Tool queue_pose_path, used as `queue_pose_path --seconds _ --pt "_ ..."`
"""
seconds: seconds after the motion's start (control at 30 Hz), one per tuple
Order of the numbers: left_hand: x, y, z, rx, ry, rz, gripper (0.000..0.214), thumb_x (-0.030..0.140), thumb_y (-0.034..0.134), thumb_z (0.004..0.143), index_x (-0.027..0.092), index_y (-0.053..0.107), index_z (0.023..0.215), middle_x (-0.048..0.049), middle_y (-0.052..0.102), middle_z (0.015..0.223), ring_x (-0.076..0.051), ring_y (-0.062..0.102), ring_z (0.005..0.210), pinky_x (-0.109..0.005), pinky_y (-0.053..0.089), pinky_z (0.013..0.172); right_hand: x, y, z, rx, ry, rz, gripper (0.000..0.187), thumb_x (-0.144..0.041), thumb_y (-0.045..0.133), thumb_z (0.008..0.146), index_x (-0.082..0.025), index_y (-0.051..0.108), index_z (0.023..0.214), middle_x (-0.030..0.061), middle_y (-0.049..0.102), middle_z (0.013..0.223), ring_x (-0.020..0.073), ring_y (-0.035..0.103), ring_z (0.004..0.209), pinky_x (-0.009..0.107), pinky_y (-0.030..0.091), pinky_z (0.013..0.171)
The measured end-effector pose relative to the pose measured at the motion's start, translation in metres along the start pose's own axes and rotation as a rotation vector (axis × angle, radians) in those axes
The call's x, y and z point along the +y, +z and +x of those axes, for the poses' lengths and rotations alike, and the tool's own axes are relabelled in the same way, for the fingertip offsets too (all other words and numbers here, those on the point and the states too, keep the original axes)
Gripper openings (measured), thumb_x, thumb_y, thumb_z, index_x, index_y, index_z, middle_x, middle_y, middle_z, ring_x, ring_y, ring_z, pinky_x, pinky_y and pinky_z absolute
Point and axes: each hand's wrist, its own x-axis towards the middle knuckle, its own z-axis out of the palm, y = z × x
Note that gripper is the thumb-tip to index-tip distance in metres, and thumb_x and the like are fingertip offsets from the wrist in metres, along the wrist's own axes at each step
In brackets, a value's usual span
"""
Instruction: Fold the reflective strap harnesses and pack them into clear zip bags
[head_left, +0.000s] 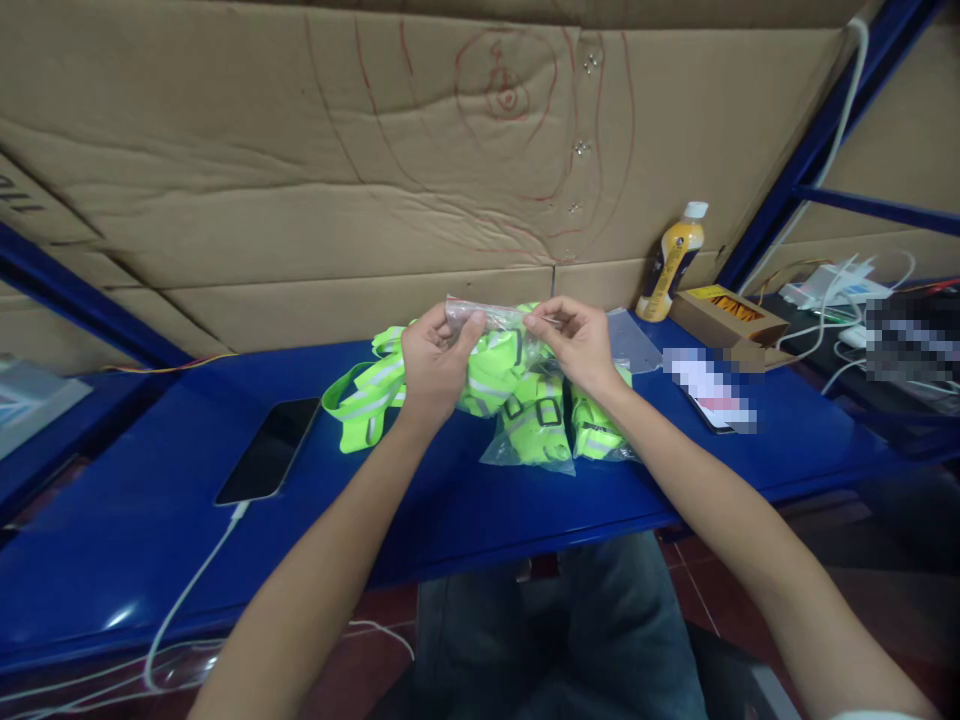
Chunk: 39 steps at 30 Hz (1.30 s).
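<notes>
Between my two hands a clear plastic bag [491,316] is stretched along its top edge. My left hand [436,362] pinches its left end with thumb and fingers. At the other end, the fingertips of my right hand [576,342] close on the bag's edge. Below the bag, neon-green reflective straps [491,378] show; I cannot tell whether they are inside it. Loose neon-green straps [366,400] lie left of my left hand. Two bagged bundles sit closer to me: one bundle [538,425] with black buckles and another bundle [598,425] under my right wrist.
A black phone [270,452] on a white cable lies left on the blue table [465,515]. To the right are a blurred-out phone [709,392], a yellow bottle [671,265] and an open cardboard box [727,318]. Behind stands a cardboard wall [262,200]; blue posts flank it.
</notes>
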Motion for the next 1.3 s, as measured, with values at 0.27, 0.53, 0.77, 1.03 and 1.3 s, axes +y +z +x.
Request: queue_pose_path --seconds 0.27,0.53,0.77,1.03,1.3 --pt "-0.003 -0.003 0.004 0.068 -0.035 -0.114 0.039 0.056 0.092 0.084 0.020 0.079 0.092 -0.0047 0.078 0.080 -0.021 0.077 0.075 -0.033 0.064 0.075 -0.009 -0.013 0.001 -0.138 0.049 0.024 0.055 -0.070 0.095 0.069 -0.022 0.074 0.082 0.0028 0.075 0.077 0.0186 0.070 0.069 0.036 0.064 0.072" --pt "-0.004 -0.003 0.007 0.134 -0.058 -0.164 0.038 0.056 0.095 0.078 0.023 0.079 0.087 -0.0026 0.077 0.079 -0.021 0.077 0.078 -0.033 0.065 0.075 -0.002 -0.014 0.001 -0.078 0.057 -0.013 0.055 -0.073 0.094 0.069 -0.024 0.073 0.081 0.0020 0.074 0.072 0.0199 0.072 0.067 0.038 0.066 0.073" --pt "-0.004 -0.003 0.008 0.154 -0.078 -0.199 0.037 0.054 0.096 0.077 0.023 0.079 0.087 -0.0028 0.076 0.078 -0.022 0.075 0.078 -0.034 0.064 0.076 -0.003 -0.020 0.002 -0.087 0.036 0.012 0.050 -0.067 0.093 0.074 -0.022 0.072 0.085 0.0029 0.076 0.074 0.0192 0.072 0.069 0.038 0.065 0.076" --pt "-0.013 -0.002 0.010 0.236 0.007 -0.198 0.032 0.046 0.092 0.081 0.023 0.071 0.079 0.0006 0.071 0.079 -0.015 0.069 0.077 -0.030 0.058 0.078 0.006 -0.014 0.001 -0.053 -0.014 -0.067 0.049 -0.068 0.083 0.083 -0.022 0.066 0.085 0.0001 0.067 0.072 0.0155 0.064 0.068 0.032 0.059 0.073" --pt "-0.015 -0.005 0.007 0.202 -0.023 -0.137 0.042 0.057 0.092 0.080 0.023 0.068 0.082 -0.0006 0.070 0.079 -0.015 0.064 0.072 -0.030 0.054 0.075 0.006 -0.020 0.003 -0.115 -0.028 -0.075 0.043 -0.059 0.087 0.083 -0.020 0.068 0.087 -0.0003 0.065 0.073 0.0141 0.059 0.066 0.031 0.055 0.071"
